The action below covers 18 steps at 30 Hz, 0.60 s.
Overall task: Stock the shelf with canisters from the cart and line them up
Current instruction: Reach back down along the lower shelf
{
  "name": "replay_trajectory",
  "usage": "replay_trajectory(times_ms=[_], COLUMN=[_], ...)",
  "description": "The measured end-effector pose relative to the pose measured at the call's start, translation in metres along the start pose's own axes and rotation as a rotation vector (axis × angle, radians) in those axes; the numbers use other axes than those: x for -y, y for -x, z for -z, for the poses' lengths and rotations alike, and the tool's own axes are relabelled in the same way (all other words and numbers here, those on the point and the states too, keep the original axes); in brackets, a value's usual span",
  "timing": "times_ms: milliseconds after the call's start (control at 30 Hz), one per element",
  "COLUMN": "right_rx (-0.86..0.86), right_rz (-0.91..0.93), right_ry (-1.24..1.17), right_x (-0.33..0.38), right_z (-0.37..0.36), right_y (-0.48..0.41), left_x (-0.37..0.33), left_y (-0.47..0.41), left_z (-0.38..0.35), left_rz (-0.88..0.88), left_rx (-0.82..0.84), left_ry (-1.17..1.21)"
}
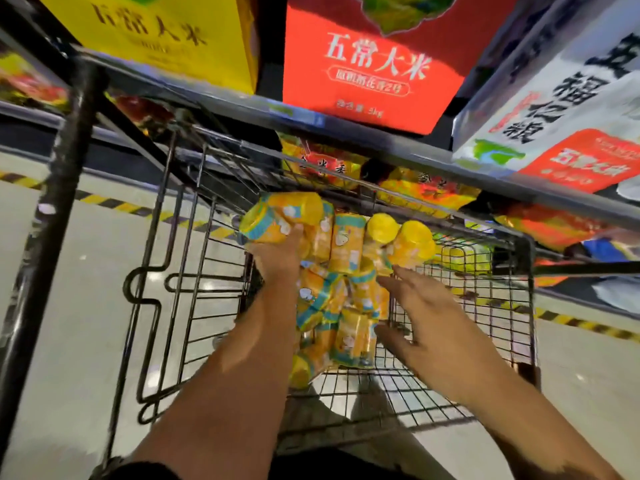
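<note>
Several yellow canisters with teal bands (341, 299) lie piled in the wire cart (485, 306) below me. My left hand (277, 261) grips one canister (277, 220) lifted on its side above the pile, at the cart's far left. My right hand (426, 317) hovers over the right of the pile with fingers spread and holds nothing; its fingertips are close to two upright canisters with yellow lids (401, 242). The picture is blurred by motion.
A shelf edge (381, 147) crosses just beyond the cart, bearing a yellow box (166, 32), a red rice box (377, 64) and a white rice bag (568, 109). Orange snack bags (426, 192) fill the shelf below. Yellow-black floor tape (114, 204) runs along the shelf base.
</note>
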State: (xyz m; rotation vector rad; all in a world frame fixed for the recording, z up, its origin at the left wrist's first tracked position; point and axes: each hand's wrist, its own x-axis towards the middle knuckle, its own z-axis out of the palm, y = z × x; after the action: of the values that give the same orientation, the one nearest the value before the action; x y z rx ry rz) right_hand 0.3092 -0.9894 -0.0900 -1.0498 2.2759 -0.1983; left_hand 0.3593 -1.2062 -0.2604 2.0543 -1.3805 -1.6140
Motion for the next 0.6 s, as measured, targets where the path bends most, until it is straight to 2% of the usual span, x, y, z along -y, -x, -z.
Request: replay_trajectory(times_ms=[133,367,433,533,600], right_rx=[0.101,0.115,0.075,-0.077,-0.138], right_rz=[-0.100,-0.328,-0.407,-0.569,-0.583], right_ry=[-0.036,-0.380,-0.453,-0.642,-0.754], right_x=[-0.006,-0.029,-0.030,-0.028,-0.025], right_z=[-0.016,-0.073,-0.092,-0.116,-0.124], right_y=[-0.041,-0.133,-0.156,-0.177,-0.185], left_x=[0.003,0.023,0.029,0.036,0.038], left_y=[-0.001,0.043,0.054,0.066,0.067], left_z=[0.008,0.055,0.069,0.086,0.094], left_rz=[0.004,-0.023,-0.007,0.039,0.054], left_rx=[-0.019,0.180,0.225,0.266,0.301], left_ry=[0.020,-0.137,-0.123,-0.038,0.022])
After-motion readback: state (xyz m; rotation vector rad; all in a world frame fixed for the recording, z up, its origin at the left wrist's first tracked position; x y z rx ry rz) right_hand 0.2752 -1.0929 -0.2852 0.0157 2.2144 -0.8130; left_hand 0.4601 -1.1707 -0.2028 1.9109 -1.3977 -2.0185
